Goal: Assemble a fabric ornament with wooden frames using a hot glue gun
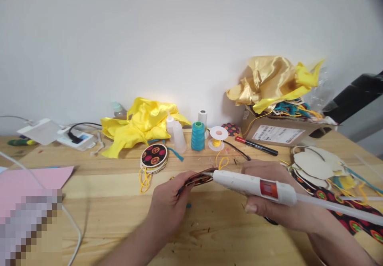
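My right hand is closed around a white glue gun, whose nozzle points left at a round patterned fabric disc. My left hand pinches that disc by its near edge, holding it almost flat just above the wooden table. A clear glue stick sticks out of the back of the gun to the right. A yellow cord loop lies just behind the disc.
A stack of patterned discs with yellow cord, a teal thread spool, clear bottles, a red-capped marker, yellow fabric, and a cardboard box sit behind. Card cutouts lie at right, pink paper at left.
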Demonstrator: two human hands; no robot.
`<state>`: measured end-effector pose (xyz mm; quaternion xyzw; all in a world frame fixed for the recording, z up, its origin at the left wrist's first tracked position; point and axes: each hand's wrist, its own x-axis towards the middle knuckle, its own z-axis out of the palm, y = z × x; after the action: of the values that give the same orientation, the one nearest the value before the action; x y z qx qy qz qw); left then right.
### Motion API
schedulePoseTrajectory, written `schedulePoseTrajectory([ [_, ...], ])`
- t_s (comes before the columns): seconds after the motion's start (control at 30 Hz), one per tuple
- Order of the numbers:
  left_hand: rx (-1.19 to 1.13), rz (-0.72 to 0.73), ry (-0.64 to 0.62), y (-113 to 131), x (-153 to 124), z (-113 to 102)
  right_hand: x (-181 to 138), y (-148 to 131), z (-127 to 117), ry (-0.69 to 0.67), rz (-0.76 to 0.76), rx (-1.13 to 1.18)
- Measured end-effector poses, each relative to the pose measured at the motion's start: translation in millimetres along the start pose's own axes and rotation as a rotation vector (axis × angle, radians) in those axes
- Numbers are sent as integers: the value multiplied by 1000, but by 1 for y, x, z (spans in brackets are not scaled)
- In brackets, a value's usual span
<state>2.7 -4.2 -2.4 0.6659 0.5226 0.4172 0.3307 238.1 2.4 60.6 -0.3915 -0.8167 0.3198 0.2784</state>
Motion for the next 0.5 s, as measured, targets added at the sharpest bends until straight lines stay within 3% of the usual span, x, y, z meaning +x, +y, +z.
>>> schedulePoseTrajectory([
  [0.5, 116, 19, -43, -2, -1, 1, 0, 6, -3, -3, -77, -72],
])
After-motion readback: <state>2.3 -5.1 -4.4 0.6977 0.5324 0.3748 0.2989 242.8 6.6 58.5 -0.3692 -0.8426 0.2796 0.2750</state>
